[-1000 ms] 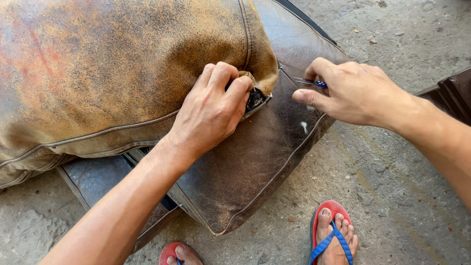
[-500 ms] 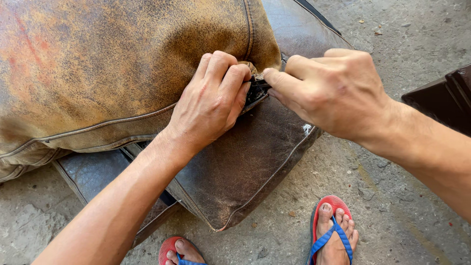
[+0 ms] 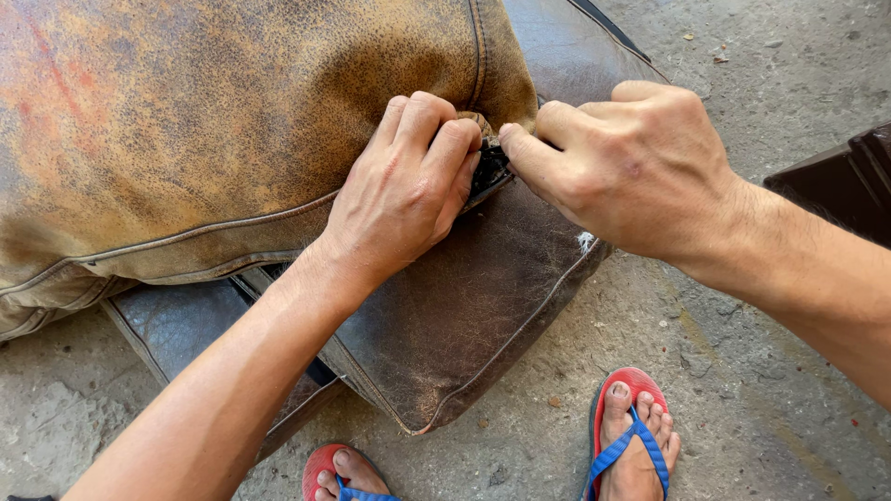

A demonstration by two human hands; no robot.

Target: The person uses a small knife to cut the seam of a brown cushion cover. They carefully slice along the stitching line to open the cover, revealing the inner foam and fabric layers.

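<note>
Since a second ago my right hand (image 3: 631,172) has come in from the cushion's far edge and now meets my left hand (image 3: 404,190) at the corner of the big worn tan-and-brown leather cushion (image 3: 213,130); over the last half second both hands have barely shifted. My left hand is curled tight over that corner, fingers bunched on the leather right where the piped seam ends. My right hand is closed into a pinch, thumb and forefinger pressed on a small dark bit at the corner opening (image 3: 490,172); I cannot tell whether that bit is a zipper pull or a fold of lining, as the fingers cover most of it.

The tan cushion lies on top of a darker brown leather cushion (image 3: 483,315) with a lighter piped edge, which rests on the rough grey concrete floor (image 3: 770,371). A flat dark panel (image 3: 176,325) pokes out under both, on my left. At the right border sits a dark brown furniture piece (image 3: 849,181). My feet show at the bottom in red flip-flops with blue straps (image 3: 631,431).
</note>
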